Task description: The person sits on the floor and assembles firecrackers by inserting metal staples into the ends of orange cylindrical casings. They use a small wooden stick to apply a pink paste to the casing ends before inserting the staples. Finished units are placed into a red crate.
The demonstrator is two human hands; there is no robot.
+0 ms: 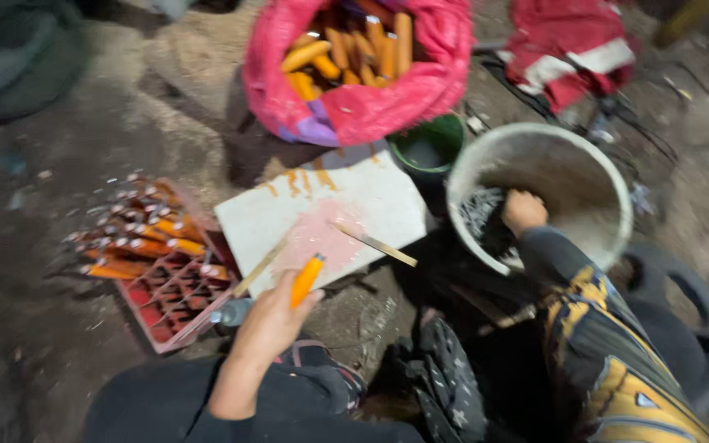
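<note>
My left hand point(268, 324) grips an orange handle point(306, 279) over the near edge of a white board point(371, 201) stained pink and orange. My right hand point(523, 211) reaches down into a pale round bucket point(609, 193), fingers closed among dark metal pieces point(479, 215); what it holds is hidden. A pink sack point(359, 107) behind the board is full of orange handles point(346, 49). Two thin sticks point(375, 244) lie on the board.
A red crate point(170, 299) at the left carries rows of finished orange-handled tools point(137, 230). A green tub point(430, 149) sits between sack and bucket. Red and white cloth point(572, 53) lies at the back right. Dirt ground surrounds everything.
</note>
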